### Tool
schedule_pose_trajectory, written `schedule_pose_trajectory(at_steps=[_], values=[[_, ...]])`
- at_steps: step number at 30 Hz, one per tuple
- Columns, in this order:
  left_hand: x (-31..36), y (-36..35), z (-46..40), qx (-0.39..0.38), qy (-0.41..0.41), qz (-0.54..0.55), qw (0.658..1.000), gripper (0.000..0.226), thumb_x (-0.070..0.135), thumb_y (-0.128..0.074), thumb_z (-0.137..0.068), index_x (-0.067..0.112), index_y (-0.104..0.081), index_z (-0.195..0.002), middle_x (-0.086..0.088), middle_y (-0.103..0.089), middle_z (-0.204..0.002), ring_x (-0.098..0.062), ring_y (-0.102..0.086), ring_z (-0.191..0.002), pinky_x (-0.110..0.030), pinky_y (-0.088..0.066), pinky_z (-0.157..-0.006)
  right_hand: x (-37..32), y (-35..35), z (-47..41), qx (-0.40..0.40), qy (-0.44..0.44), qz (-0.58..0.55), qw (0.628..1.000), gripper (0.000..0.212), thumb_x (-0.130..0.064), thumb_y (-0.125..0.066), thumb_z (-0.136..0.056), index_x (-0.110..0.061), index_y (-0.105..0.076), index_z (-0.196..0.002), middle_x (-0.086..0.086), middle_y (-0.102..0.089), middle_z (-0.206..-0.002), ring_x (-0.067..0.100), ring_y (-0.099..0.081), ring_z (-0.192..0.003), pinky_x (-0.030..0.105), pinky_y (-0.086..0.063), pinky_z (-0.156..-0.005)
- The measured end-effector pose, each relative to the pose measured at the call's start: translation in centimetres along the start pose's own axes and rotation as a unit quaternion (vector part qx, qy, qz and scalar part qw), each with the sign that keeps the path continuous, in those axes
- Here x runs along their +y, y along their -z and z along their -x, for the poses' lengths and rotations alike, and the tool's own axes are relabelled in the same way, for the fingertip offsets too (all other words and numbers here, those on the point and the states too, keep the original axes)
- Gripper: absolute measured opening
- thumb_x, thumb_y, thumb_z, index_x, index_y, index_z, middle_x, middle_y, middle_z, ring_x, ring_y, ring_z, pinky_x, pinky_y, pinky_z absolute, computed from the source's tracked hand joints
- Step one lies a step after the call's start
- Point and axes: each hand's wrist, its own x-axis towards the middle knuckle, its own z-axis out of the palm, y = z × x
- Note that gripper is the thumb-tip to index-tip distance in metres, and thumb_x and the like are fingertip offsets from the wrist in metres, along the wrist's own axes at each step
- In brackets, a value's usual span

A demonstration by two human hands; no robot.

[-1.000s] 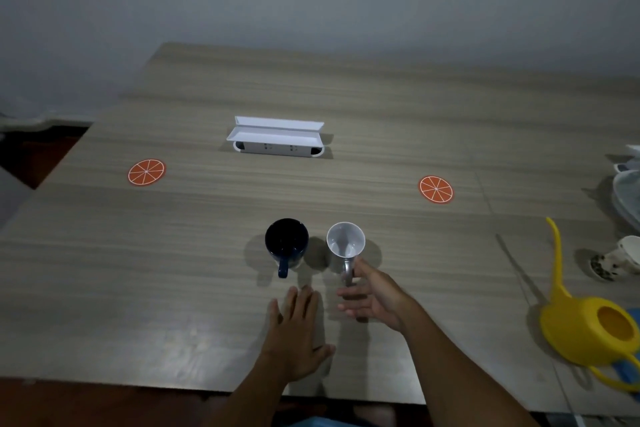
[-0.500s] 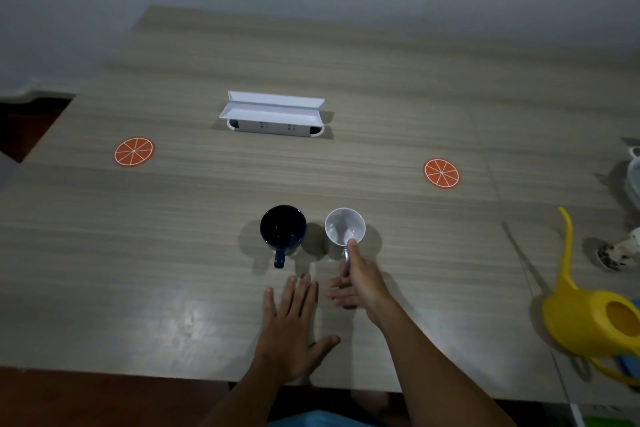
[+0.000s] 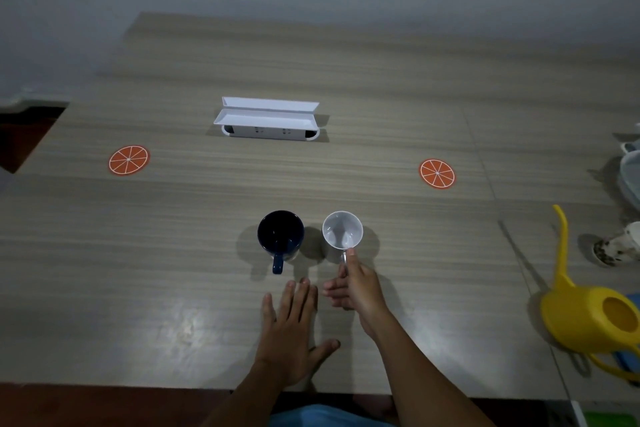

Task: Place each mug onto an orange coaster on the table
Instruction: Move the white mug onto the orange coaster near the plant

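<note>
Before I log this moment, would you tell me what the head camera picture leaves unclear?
- White mug handle: head view, mostly covered by the right hand, so the grip cannot be confirmed.
- Yellow watering can: cut off by the right edge.
- Pale dishes at far right: cropped, identity unclear.
- Speckled object: partly out of frame and dim.
- Markings on the white box: too small to read.

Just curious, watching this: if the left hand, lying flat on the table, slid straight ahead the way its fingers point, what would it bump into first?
Most likely the dark blue mug: its handle sticks out towards the left hand, just beyond the fingertips.
</note>
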Motion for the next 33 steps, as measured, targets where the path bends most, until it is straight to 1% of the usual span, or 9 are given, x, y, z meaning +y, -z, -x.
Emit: schedule_pose_trajectory(at_steps=[6, 9, 13, 18, 22, 24, 26, 30, 33], values=[[0.1, 0.3, -0.1, 0.019, -0.012, -0.01, 1.0, 0.101, 0.083, -0.032, -0.084, 0.01, -0.026, -0.153, -0.011, -0.021, -0.162, -0.036, -0.017, -0.149, -0.065, -0.01, -0.109, 0.3, 0.6, 0.5, 0.042, 0.071, 0.03, 0.996, 0.049, -0.049, -0.039, -0.104, -0.014, -0.043, -0.071, 0.03, -0.074, -0.069, 0.026, -0.073, -0.057, 0.029, -0.036, -0.045], [0.4, 0.6, -0.3, 0.019, -0.042, -0.022, 0.999, 0.097, 0.079, -0.033, -0.087, 0.012, -0.018, -0.155, -0.01, -0.014, -0.164, -0.035, -0.012, -0.15, -0.066, -0.011, -0.111, 0.0, 1.2, 0.8, 0.05, 0.073, 0.027, 0.996, 0.049, -0.046, -0.041, -0.105, -0.016, -0.04, -0.067, 0.005, -0.069, -0.051, 0.031, -0.079, -0.072, 0.029, -0.035, -0.046], [0.9, 0.5, -0.6, 0.007, -0.044, -0.021, 0.999, 0.093, 0.077, -0.035, -0.087, 0.015, -0.018, -0.156, -0.008, -0.014, -0.164, -0.035, -0.011, -0.15, -0.065, -0.008, -0.112, -0.1, 2.5, 0.8, 0.061, 0.09, 0.022, 0.994, 0.047, -0.048, -0.042, -0.104, -0.018, -0.049, -0.068, -0.005, -0.071, -0.054, 0.032, -0.079, -0.079, 0.029, -0.039, -0.05], [2.6, 0.9, -2.1, -0.005, -0.042, -0.022, 0.999, 0.091, 0.078, -0.03, -0.09, 0.015, -0.021, -0.155, -0.007, -0.016, -0.164, -0.034, -0.015, -0.149, -0.067, -0.006, -0.108, -1.2, 4.3, 0.7, 0.09, 0.112, -0.008, 0.99, 0.04, -0.044, -0.043, -0.105, -0.021, -0.057, -0.076, 0.008, -0.08, -0.072, 0.032, -0.078, -0.078, 0.028, -0.043, -0.051], [4.4, 1.9, -4.4, 0.006, -0.071, -0.024, 0.997, 0.086, 0.073, -0.027, -0.094, 0.016, -0.009, -0.156, -0.006, -0.008, -0.165, -0.032, -0.005, -0.151, -0.065, 0.001, -0.112, -2.1, 5.7, 0.2, 0.109, 0.118, -0.031, 0.986, 0.039, -0.042, -0.043, -0.105, -0.02, -0.055, -0.074, 0.009, -0.08, -0.072, 0.032, -0.078, -0.075, 0.03, -0.044, -0.052], [5.3, 2.5, -5.8, 0.005, -0.076, -0.027, 0.997, 0.083, 0.068, -0.031, -0.094, 0.013, -0.016, -0.155, -0.009, -0.018, -0.163, -0.033, -0.013, -0.149, -0.07, -0.013, -0.113, -2.6, 6.5, -0.1, 0.119, 0.122, -0.039, 0.985, 0.039, -0.041, -0.043, -0.105, -0.022, -0.055, -0.074, 0.005, -0.078, -0.068, 0.032, -0.079, -0.076, 0.03, -0.043, -0.051], [6.1, 3.0, -7.2, 0.002, -0.077, -0.021, 0.997, 0.082, 0.065, -0.031, -0.095, 0.012, -0.016, -0.155, -0.009, -0.015, -0.163, -0.033, -0.01, -0.149, -0.07, -0.018, -0.111, -3.3, 7.4, -0.5, 0.127, 0.123, -0.042, 0.983, 0.037, -0.042, -0.044, -0.105, -0.022, -0.058, -0.077, 0.007, -0.079, -0.07, 0.031, -0.079, -0.076, 0.03, -0.045, -0.052], [7.3, 3.2, -10.4, -0.001, -0.081, -0.019, 0.997, 0.082, 0.065, -0.025, -0.095, 0.015, -0.001, -0.156, -0.008, 0.001, -0.165, -0.03, 0.008, -0.149, -0.065, -0.005, -0.117, -4.7, 9.2, -1.6, 0.141, 0.125, -0.046, 0.981, 0.039, -0.041, -0.043, -0.105, -0.02, -0.059, -0.077, 0.01, -0.08, -0.075, 0.028, -0.079, -0.076, 0.03, -0.048, -0.054], [8.6, 3.7, -12.8, -0.008, -0.091, -0.018, 0.996, 0.081, 0.065, -0.021, -0.095, 0.017, 0.007, -0.154, -0.007, 0.008, -0.164, -0.029, 0.013, -0.149, -0.063, 0.0, -0.118, -6.0, 10.4, -2.7, 0.155, 0.119, -0.049, 0.979, 0.039, -0.04, -0.044, -0.105, -0.02, -0.057, -0.075, 0.009, -0.08, -0.076, 0.025, -0.079, -0.075, 0.03, -0.05, -0.053]])
